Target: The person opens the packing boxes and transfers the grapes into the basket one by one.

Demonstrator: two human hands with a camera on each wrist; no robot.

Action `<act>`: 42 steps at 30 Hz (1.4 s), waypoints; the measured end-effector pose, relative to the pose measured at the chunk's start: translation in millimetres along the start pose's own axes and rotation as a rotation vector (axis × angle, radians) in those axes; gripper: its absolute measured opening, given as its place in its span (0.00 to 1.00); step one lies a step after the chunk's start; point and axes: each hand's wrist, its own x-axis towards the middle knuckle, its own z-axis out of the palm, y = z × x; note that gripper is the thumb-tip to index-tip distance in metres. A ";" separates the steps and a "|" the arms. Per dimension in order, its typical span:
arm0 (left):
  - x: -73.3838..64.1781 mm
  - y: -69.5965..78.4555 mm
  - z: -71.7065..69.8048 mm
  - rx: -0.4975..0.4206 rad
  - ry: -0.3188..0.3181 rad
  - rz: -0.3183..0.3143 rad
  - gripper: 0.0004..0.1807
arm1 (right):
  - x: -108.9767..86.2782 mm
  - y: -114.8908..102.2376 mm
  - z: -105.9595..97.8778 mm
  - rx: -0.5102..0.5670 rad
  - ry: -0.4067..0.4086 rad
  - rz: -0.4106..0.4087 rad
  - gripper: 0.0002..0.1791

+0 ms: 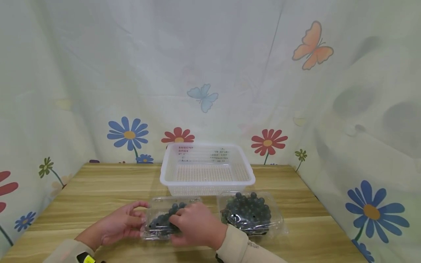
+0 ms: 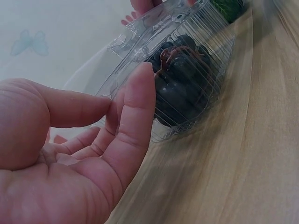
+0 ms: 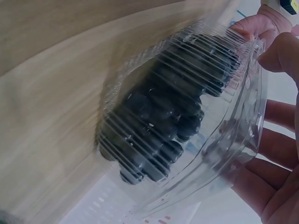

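A clear plastic clamshell box (image 1: 157, 199) of dark grapes (image 3: 152, 112) stands on the table between both hands. At its left end, my left hand (image 1: 123, 223) pinches the rim between thumb and index finger, the other fingers partly extended. My right hand (image 1: 198, 224) reaches over the box's near right side and covers part of it in the head view. The right wrist view shows the right thumb and fingers on either side of the plastic edge. Reddish-brown stems (image 2: 180, 51) show through the ribbed wall in the left wrist view.
A second clear box (image 1: 277, 219) with dark grapes (image 1: 250, 210) stands to the right. Behind both boxes is a white perforated plastic basket (image 1: 207, 183) with nothing visible inside. The wooden table (image 1: 115, 186) ends at a flowered curtain (image 1: 158, 91).
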 end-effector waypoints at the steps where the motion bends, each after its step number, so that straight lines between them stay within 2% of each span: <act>1: 0.3 0.0 0.1 0.001 -0.002 0.002 0.28 | 1.0 -0.3 -0.4 -0.013 -0.001 -0.003 0.14; 16: 1.4 -2.3 -1.0 0.009 -0.010 0.005 0.28 | 13.5 -7.5 -1.2 -0.043 -0.087 0.016 0.16; 29: 0.7 -3.1 -2.0 0.002 -0.013 0.010 0.27 | 19.0 -15.3 -0.5 -0.095 -0.014 0.030 0.15; 35: 3.5 -5.2 -3.5 -0.001 -0.024 0.021 0.19 | 21.1 -17.6 1.4 -0.086 0.020 0.033 0.16; 42: 5.6 -7.2 -5.4 0.002 -0.028 0.014 0.12 | 23.5 -19.0 3.7 -0.089 -0.018 0.005 0.16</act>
